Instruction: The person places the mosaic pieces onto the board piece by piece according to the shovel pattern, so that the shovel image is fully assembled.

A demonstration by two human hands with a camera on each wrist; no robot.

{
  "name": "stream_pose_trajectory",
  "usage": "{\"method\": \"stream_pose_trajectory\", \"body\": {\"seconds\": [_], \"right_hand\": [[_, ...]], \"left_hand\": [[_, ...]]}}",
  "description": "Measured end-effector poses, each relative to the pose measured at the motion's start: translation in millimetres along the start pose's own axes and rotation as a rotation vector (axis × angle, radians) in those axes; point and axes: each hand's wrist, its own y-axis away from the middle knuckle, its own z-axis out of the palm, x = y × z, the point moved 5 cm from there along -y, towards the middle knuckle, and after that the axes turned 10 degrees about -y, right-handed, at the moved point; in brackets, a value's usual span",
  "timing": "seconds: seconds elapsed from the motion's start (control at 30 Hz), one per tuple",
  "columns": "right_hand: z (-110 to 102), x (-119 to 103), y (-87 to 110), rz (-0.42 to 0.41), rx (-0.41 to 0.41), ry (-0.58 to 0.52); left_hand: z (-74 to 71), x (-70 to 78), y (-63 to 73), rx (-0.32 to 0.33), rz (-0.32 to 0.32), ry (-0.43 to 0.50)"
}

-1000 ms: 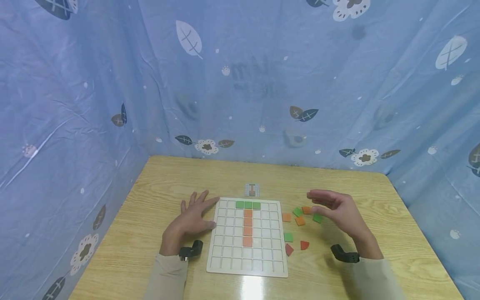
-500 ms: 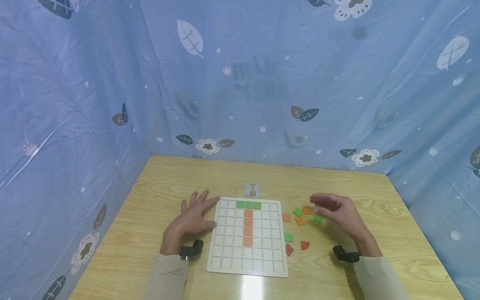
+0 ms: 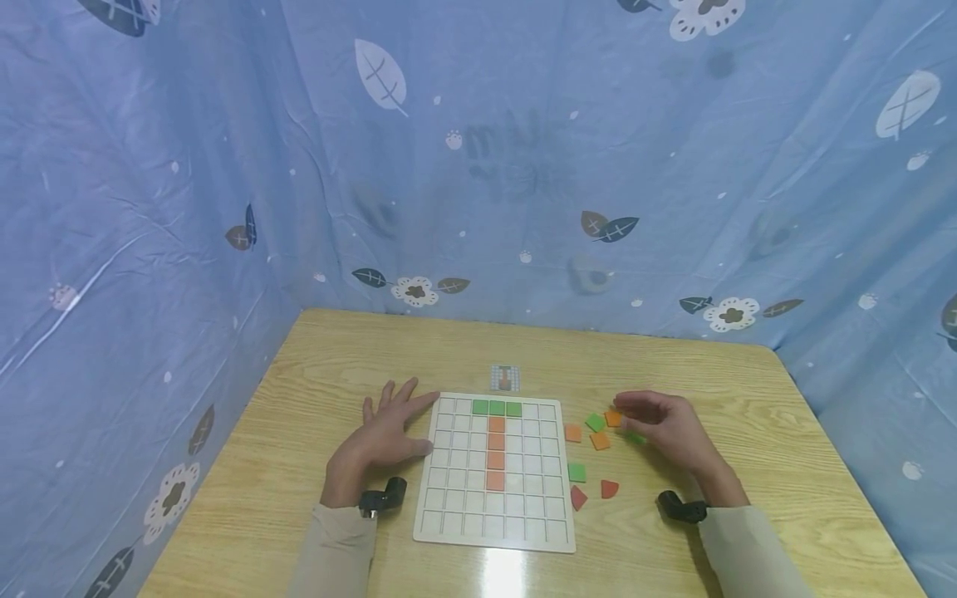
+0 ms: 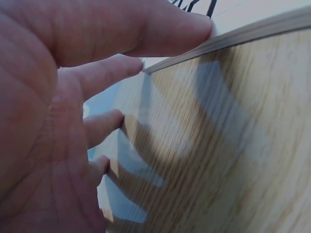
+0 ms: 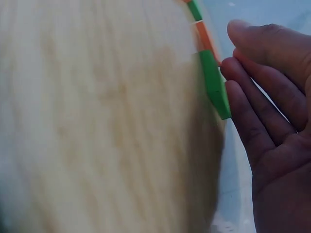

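Observation:
A white grid board (image 3: pixel 532 484) lies on the table, with a row of green square tiles (image 3: pixel 497 408) at its top and a column of orange square tiles (image 3: pixel 497 442) below. Spread out at the board's left side, my left hand (image 3: pixel 385 433) touches its edge with thumb (image 4: pixel 175 34) and index finger. My right hand (image 3: pixel 670 430) hovers low over loose tiles, fingers lightly bent. Beneath it a green tile (image 3: pixel 635 437) is partly covered. In the right wrist view, fingertips come right beside that green tile (image 5: pixel 211 75), with an orange tile (image 5: pixel 205 36) behind.
A small pattern card (image 3: pixel 504 378) lies behind the board. Loose pieces to its right include orange tiles (image 3: pixel 601 441), green tiles (image 3: pixel 576 473) and red wedge-shaped pieces (image 3: pixel 609 489). A blue patterned curtain (image 3: pixel 478 166) surrounds the wooden table (image 3: pixel 359 340).
My right hand has lowered and shifted slightly left, now covering more of the green tile. The left hand stays in place at the board.

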Motion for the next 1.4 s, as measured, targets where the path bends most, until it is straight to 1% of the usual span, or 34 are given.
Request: {"method": "stream_pose_trajectory", "body": {"seconds": [0.17, 0.47, 0.63, 0.87, 1.0, 1.13, 1.3, 1.4], "right_hand": [[2, 1, -1.5, -0.008, 0.012, 0.027], [8, -5, -4.1, -0.101, 0.031, 0.091], [10, -10, -3.7, -0.095, 0.044, 0.108], [11, -6, -6.2, -0.094, 0.063, 0.174], [8, -6, -4.9, -0.093, 0.066, 0.154], [5, -5, -1.9, -0.067, 0.07, 0.122], [0, -5, 4.7, -0.056, 0.107, 0.096], [-1, -9, 12.3, -0.057, 0.126, 0.071]], "left_hand": [[0.5, -1.1, -0.5, 0.0, -0.002, -0.005], [0.7, -2.1, 1.0, -0.004, -0.011, 0.01], [1.1, -3.3, 1.4, -0.003, -0.013, 0.016], [0.2, -2.5, 1.8, -0.001, -0.011, 0.025], [0.4, -2.1, 1.4, -0.002, -0.008, 0.023], [1.4, -2.2, 0.3, 0.002, -0.005, 0.014], [2.0, -0.8, 0.0, -0.001, -0.003, 0.012], [1.6, -0.5, 0.2, -0.004, -0.004, 0.015]]}}
